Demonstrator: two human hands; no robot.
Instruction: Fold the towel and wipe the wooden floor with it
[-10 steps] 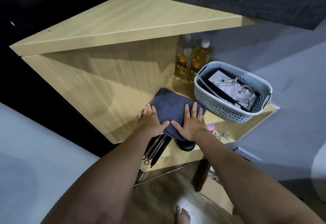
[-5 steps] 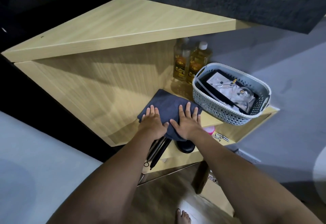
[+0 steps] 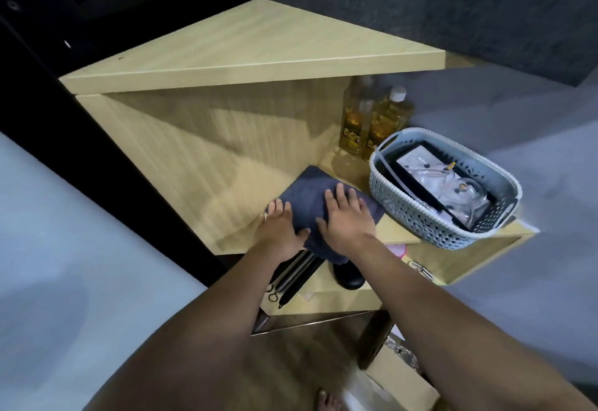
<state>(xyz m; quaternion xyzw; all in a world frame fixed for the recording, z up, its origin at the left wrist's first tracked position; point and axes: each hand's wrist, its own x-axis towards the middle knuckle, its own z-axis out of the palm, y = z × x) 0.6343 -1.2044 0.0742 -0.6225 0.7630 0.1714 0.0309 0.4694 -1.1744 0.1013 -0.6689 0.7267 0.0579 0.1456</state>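
Head view: a folded dark grey towel [image 3: 310,197] lies on the corner shelf [image 3: 398,232], left of the grey basket [image 3: 417,216]. Left hand [image 3: 281,227] and right hand [image 3: 344,221] press it flat-fingered. Oil bottles [image 3: 375,119] stand behind the basket. The towel's front edge hides part of the metal springs [image 3: 291,276] below.

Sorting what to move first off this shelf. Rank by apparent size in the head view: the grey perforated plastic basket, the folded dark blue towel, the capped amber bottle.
1. Grey perforated plastic basket, largest.
2. Folded dark blue towel, partly covered by both hands, so its full extent is unsure.
3. Capped amber bottle, smallest, though it stands farther back.
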